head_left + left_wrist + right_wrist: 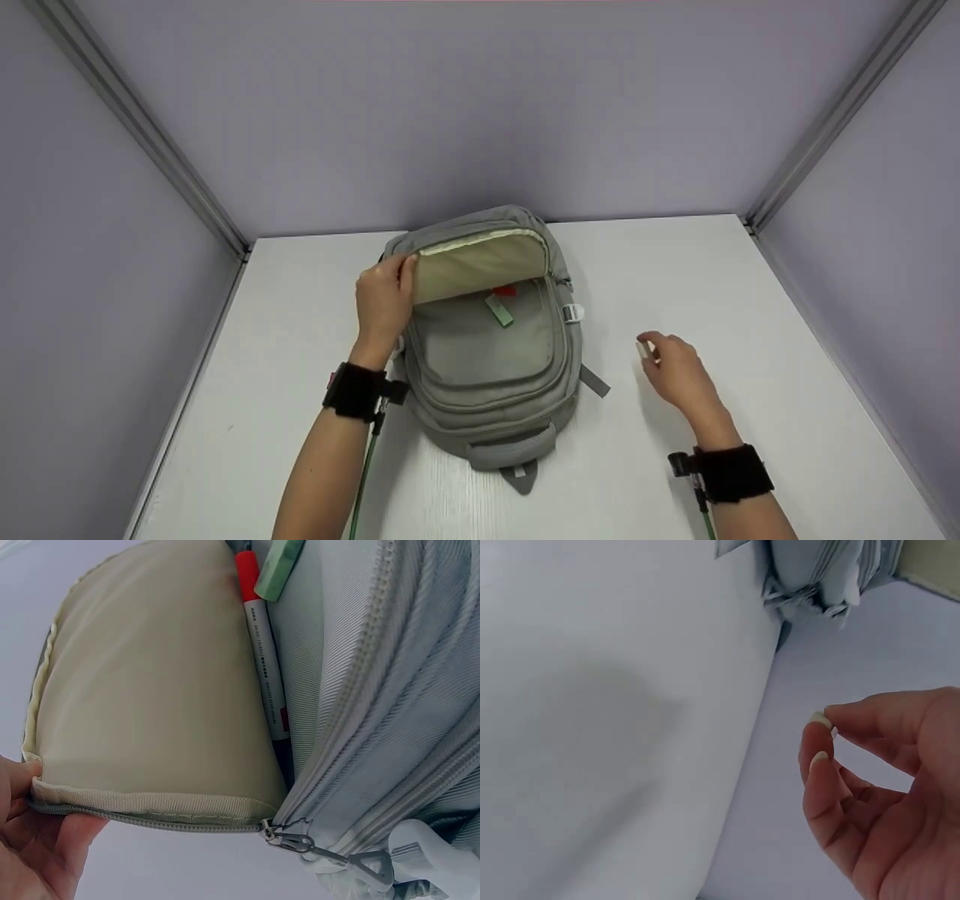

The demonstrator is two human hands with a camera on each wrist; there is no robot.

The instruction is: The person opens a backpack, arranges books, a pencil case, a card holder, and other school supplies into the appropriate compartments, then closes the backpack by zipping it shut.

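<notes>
A grey backpack [491,405] lies on the table with its front pocket unzipped. My left hand [385,296] pinches the corner of the pocket flap [480,266], lifting its beige lining into view. Inside the pocket are a white marker with a red cap [262,652] and a small green block [499,310]. In the left wrist view the marker lies along the fold of the flap. My right hand [679,371] is raised to the right of the backpack, pinching a small whitish piece [643,349] between thumb and fingertips; its kind I cannot tell.
The white table [300,360] is enclosed by pale panels [480,112] at the back and both sides. A grey strap [595,381] and a white buckle [573,313] stick out on the backpack's right side. Green cables [363,480] run from both wrist cameras.
</notes>
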